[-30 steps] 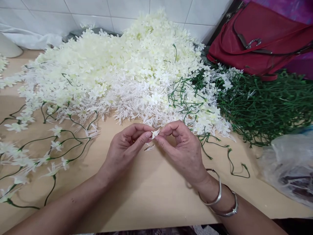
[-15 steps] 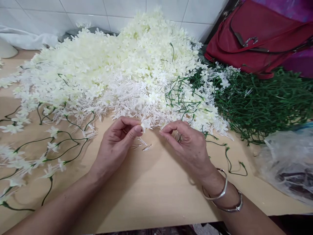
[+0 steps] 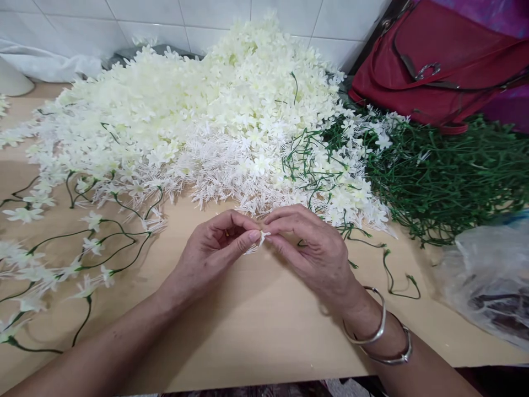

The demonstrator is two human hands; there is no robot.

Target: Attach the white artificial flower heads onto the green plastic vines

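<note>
Between the thumb and forefinger of my left hand (image 3: 221, 242) is a small white artificial flower (image 3: 263, 237), mostly covered by the fingertips. My right hand (image 3: 308, 242) is closed in a pinch, its fingertips meeting the flower from the right. Whatever those right fingertips grip is too small and hidden to make out. White stamen sprigs (image 3: 251, 250) lie on the table just behind the left thumb. Beyond both hands rises a large heap of cream-white artificial flowers (image 3: 173, 105), with a band of loose white stamens (image 3: 223, 165) along its front.
Flowers fitted on green stems (image 3: 95, 245) lie spread at the left. A pile of green plastic stems (image 3: 454, 171) fills the right, below a red handbag (image 3: 433, 60). One loose stem (image 3: 390, 278) and a clear plastic bag (image 3: 483, 275) are on the table (image 3: 248, 331) at right.
My hands, apart before, have come together at the fingertips. The left moved right with the flower and the right came slightly left, lower in view.
</note>
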